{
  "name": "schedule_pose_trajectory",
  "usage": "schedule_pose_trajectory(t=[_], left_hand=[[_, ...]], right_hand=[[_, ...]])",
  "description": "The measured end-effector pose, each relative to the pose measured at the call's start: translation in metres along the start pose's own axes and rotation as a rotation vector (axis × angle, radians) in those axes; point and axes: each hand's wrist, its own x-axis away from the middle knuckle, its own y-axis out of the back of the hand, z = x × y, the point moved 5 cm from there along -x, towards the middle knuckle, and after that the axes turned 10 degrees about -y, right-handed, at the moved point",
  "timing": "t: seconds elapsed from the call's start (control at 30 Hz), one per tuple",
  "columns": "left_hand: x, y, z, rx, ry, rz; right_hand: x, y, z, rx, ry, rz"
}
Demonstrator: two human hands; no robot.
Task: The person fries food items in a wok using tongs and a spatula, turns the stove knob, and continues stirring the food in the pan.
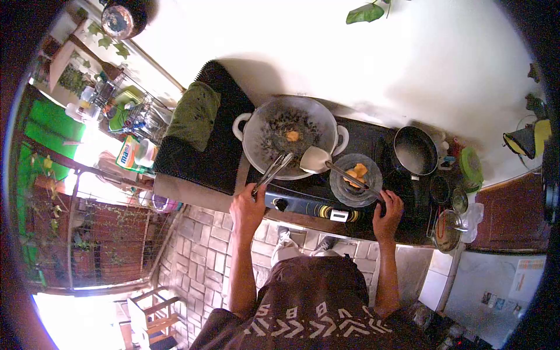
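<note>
One shirt sits below two hands (holding one tongs, one spatula).

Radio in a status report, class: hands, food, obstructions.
Left hand gripping tongs; right hand gripping spatula. One golden piece in wok, uncovered. Spatula handle crossing over bowl.

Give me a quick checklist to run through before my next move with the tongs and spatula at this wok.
1. Left hand gripping the tongs: ok.
2. Right hand on the spatula handle: ok, its head at the wok's near right edge.
3. Food piece clear of both tools: ok, it sits near the wok's middle.
4. Bowl free for more food: not ok, orange pieces are in it and the spatula handle crosses over it.
5. Flame lit: cannot tell, the wok hides the burner.
</note>
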Motion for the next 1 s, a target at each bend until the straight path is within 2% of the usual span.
schedule_pose_trajectory(t=[0.07,0.13,0.3,0.5,0.77,1.0], left_hand=[[-0.001,-0.005,0.004,0.012,0.002,-0.004],[-0.001,-0.006,0.004,-0.008,0.016,0.0],[-0.001,-0.01,0.001,0.015,0.024,0.009],[-0.003,-0.015,-0.007,0.006,-0.021,-0.022],[-0.01,-0.017,0.01,0.094,-0.023,0.02],[-0.026,-0.019,0.032,0.156,-0.009,0.022]], right_hand=[[0.005,0.004,0.009,0.006,-0.007,-0.006],[0.015,0.01,0.027,0.115,0.098,-0.099],[0.035,0.004,0.058,0.015,0.194,-0.087],[0.038,-0.011,0.122,-0.151,0.362,0.102],[0.023,-0.046,0.194,-0.38,0.457,0.15],[0.021,-0.065,0.242,-0.394,0.485,0.218]])
